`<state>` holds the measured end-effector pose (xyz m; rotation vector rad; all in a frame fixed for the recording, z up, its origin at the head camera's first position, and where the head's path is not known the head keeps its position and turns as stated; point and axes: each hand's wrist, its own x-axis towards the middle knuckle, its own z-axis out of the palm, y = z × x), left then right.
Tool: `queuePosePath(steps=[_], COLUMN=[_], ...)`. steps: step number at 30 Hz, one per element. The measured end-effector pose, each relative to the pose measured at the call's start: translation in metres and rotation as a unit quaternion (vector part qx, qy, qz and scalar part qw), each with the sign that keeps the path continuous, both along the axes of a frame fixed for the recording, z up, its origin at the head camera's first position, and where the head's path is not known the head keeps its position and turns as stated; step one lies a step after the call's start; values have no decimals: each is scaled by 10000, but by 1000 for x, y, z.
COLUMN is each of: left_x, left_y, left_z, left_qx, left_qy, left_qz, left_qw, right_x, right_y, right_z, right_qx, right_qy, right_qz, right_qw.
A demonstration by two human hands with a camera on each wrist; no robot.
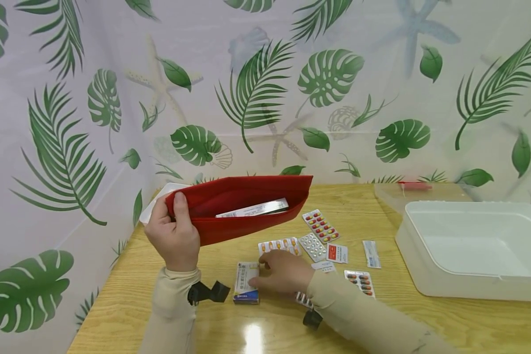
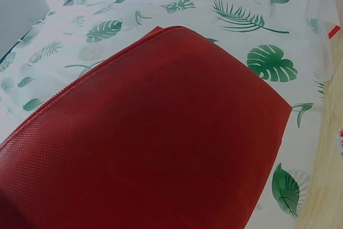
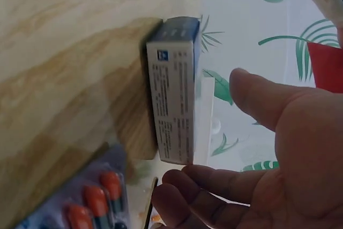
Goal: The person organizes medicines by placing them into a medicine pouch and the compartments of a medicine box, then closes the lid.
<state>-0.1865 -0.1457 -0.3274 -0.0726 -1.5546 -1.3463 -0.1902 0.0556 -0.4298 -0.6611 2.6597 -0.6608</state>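
My left hand [image 1: 174, 236] grips the left end of a red zippered pouch [image 1: 243, 231], thumb on the near side, and holds it above the table. The pouch's mouth gapes, and a white carton [image 1: 258, 209] lies inside. Only the pouch's red outer side [image 2: 150, 127] fills the left wrist view. My right hand [image 1: 287, 273] is at a white and blue medicine box [image 1: 246, 282] on the table. In the right wrist view its thumb stands apart from the box [image 3: 174, 100], with the fingertips close to one end; whether they touch it I cannot tell.
Around the right hand lie blister packs, one with orange capsules [image 1: 279, 246], one with red and yellow capsules [image 1: 320, 226], one with round tablets [image 1: 312, 247]. Small packets [image 1: 337, 253] lie beside them. A white plastic bin [image 1: 451, 282] stands at the right.
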Motion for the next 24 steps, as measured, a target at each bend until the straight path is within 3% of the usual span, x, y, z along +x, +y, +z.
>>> queuePosePath(steps=[16, 24], left_x=[0, 1], left_y=[1, 1], left_z=[0, 0], left_qx=[-36, -68], left_qy=[111, 113], left_qz=[-20, -29], left_qw=[9999, 9999], right_x=[2, 2], right_y=[-10, -10], right_z=[-6, -4], right_qx=[-129, -548], right_qy=[127, -296], right_qz=[238, 177], right_qw=[9996, 9979])
